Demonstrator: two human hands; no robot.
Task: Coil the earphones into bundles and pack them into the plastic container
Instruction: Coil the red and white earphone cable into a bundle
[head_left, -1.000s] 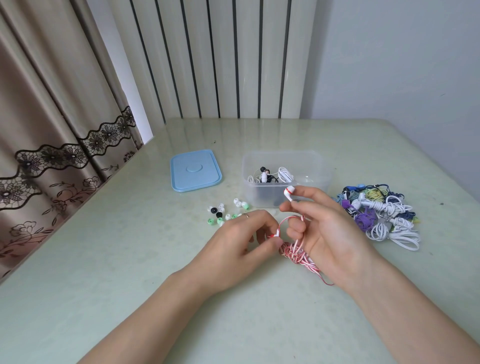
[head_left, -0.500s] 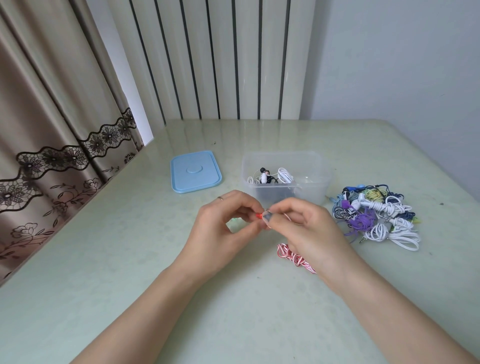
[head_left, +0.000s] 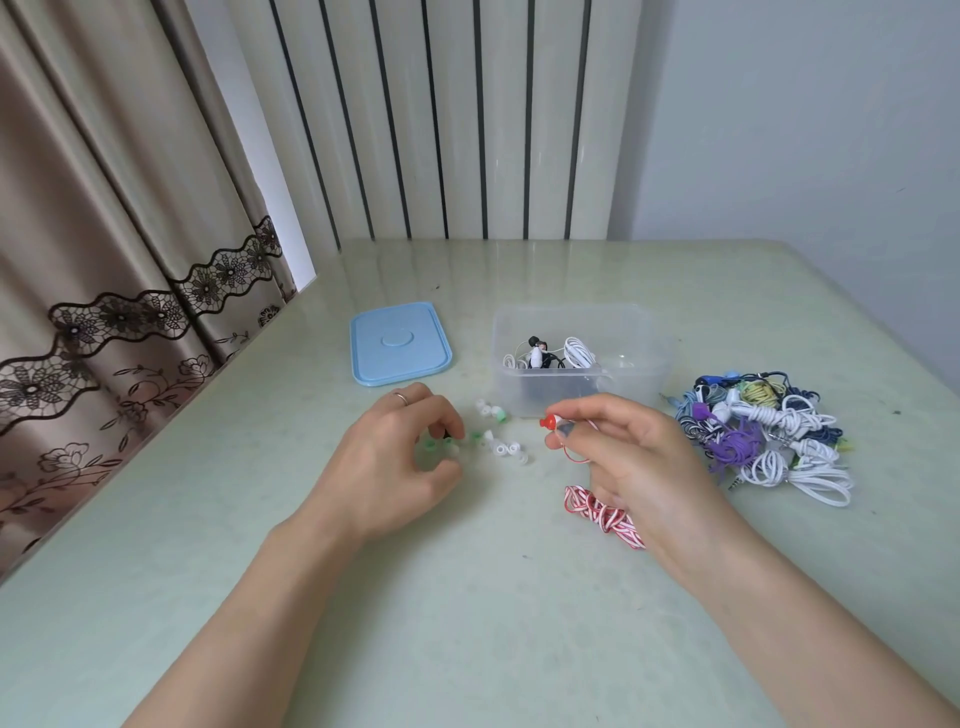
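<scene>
My right hand (head_left: 631, 457) pinches a red-and-white earbud (head_left: 550, 422) between thumb and fingers; its red-and-white striped cord (head_left: 602, 512) lies bunched on the table under the wrist. My left hand (head_left: 395, 467) hovers with curled fingers over the small loose ear tips (head_left: 493, 431), its fingertips at a green one; whether it grips it is unclear. The clear plastic container (head_left: 644, 332) stands just beyond, holding a white and a black coiled earphone (head_left: 550, 356). A pile of coiled earphones (head_left: 763, 436) lies to the right.
A light blue lid (head_left: 400, 343) lies flat left of the container. The pale green table (head_left: 467, 623) ends at a curtain on the left and a ribbed wall panel at the back.
My hands have parted. The left hand moved left and down onto the ear tips, while the right hand kept the earbud and stayed in front of the container.
</scene>
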